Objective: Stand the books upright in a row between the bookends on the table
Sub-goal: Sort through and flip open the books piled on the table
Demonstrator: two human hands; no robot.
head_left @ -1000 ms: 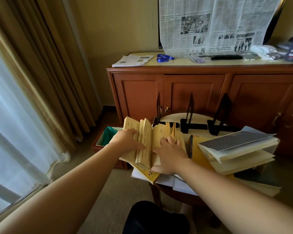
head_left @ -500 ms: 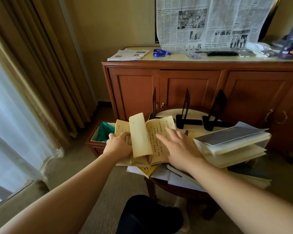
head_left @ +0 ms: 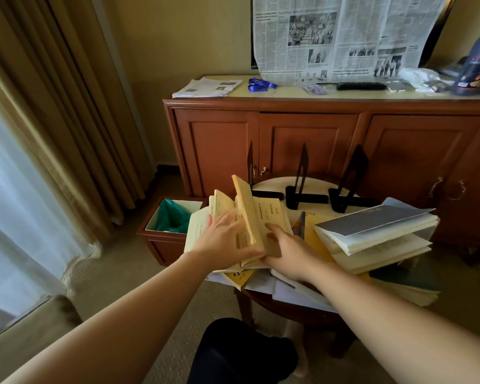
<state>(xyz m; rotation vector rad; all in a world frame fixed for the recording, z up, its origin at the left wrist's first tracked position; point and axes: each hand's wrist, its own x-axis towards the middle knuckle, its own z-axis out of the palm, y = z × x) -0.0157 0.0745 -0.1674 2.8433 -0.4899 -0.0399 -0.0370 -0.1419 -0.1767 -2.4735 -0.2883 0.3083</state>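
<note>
A yellowed open book (head_left: 272, 214) lies on the near left of the round table (head_left: 272, 182), on top of loose papers. A block of its pages (head_left: 244, 206) stands upright in the middle. My left hand (head_left: 223, 241) lies flat on the left-hand pages with blurred, spread fingers. My right hand (head_left: 287, 249) grips the book's near right edge, thumb on the page. Three black bookends (head_left: 302, 180) stand apart at the back of the table with nothing between them. A leaning stack of books (head_left: 372, 236) with a grey cover on top fills the right side.
A wooden sideboard (head_left: 316, 134) stands right behind the table, with a newspaper (head_left: 336, 37), papers and a dark bottle (head_left: 477, 56) on it. A bin with a green liner (head_left: 172, 220) sits on the floor at left. Curtains (head_left: 53, 120) hang on the far left.
My left hand has left the book's left edge and now lies spread on the pages. The standing block of pages has swung further up. My right hand has slid down to the near edge.
</note>
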